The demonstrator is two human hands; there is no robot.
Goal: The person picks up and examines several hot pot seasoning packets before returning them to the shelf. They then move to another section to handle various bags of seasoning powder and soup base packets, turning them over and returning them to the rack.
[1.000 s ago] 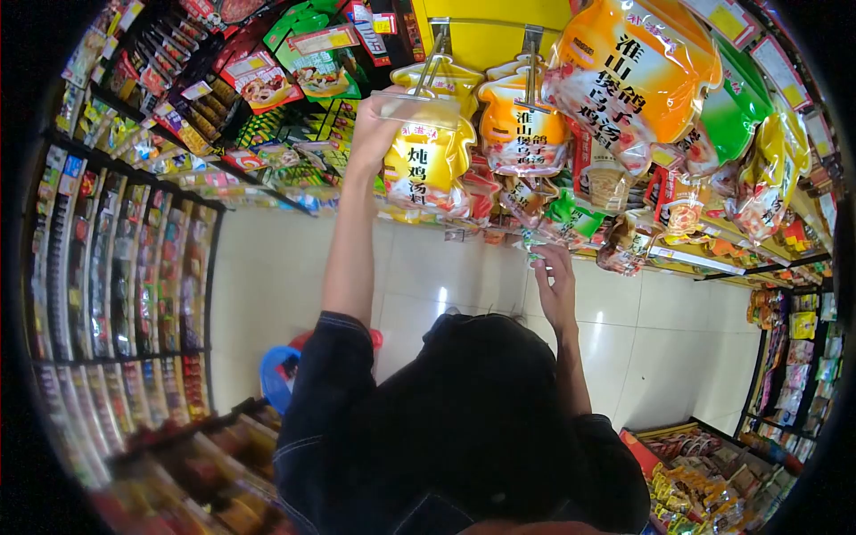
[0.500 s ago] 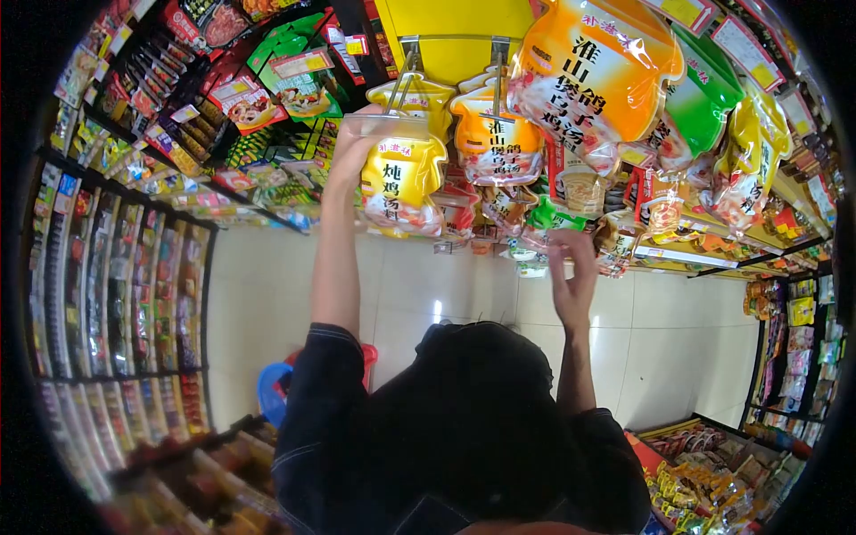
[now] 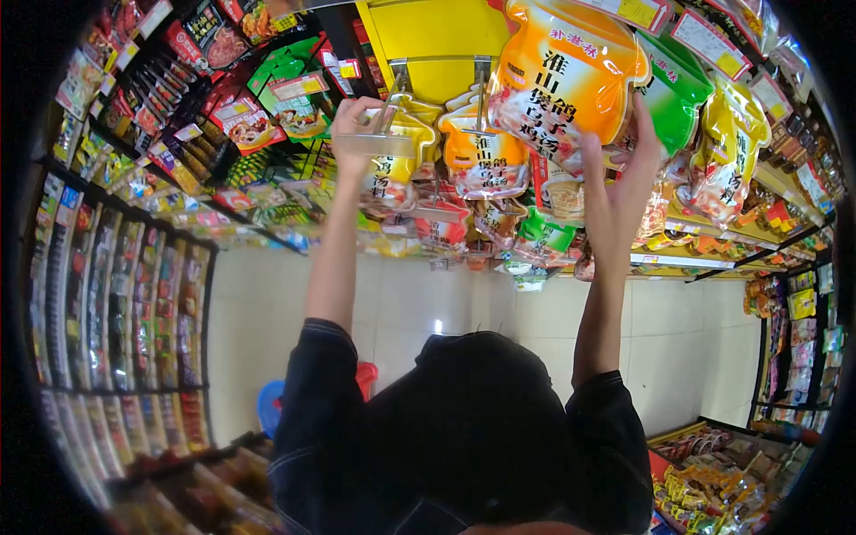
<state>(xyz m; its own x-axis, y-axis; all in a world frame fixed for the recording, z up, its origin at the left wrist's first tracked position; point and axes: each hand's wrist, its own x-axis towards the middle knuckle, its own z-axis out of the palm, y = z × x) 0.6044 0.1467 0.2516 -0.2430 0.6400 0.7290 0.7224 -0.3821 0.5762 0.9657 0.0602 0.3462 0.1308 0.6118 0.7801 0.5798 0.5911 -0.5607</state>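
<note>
My left hand (image 3: 354, 134) is at the upper left, its fingers curled at the left edge of a yellow soup-stock pouch (image 3: 403, 169) hanging on a metal hook. A clear tag holder on the hook's end partly covers the fingertips and pouch. Beside that hangs a smaller orange soup-stock pouch (image 3: 486, 160) on its own hook. My right hand (image 3: 624, 174) is raised at the lower right edge of a large orange soup-stock pouch (image 3: 571, 76), thumb and fingers spread apart with fingertips overlapping the pouch. A green pouch (image 3: 673, 98) hangs just behind it.
A yellow display panel (image 3: 437, 40) carries the hooks. More yellow pouches (image 3: 731, 160) hang at the right. Lower rows hold red and green packets (image 3: 546, 234). Packed shelves (image 3: 116, 294) stand at left. Blue (image 3: 269, 406) and red (image 3: 366, 379) items are near the floor.
My right hand has risen from low beside the lower packets to the large orange pouch, its fingers spreading. The yellow pouch at my left hand has moved up and back behind the tag holder.
</note>
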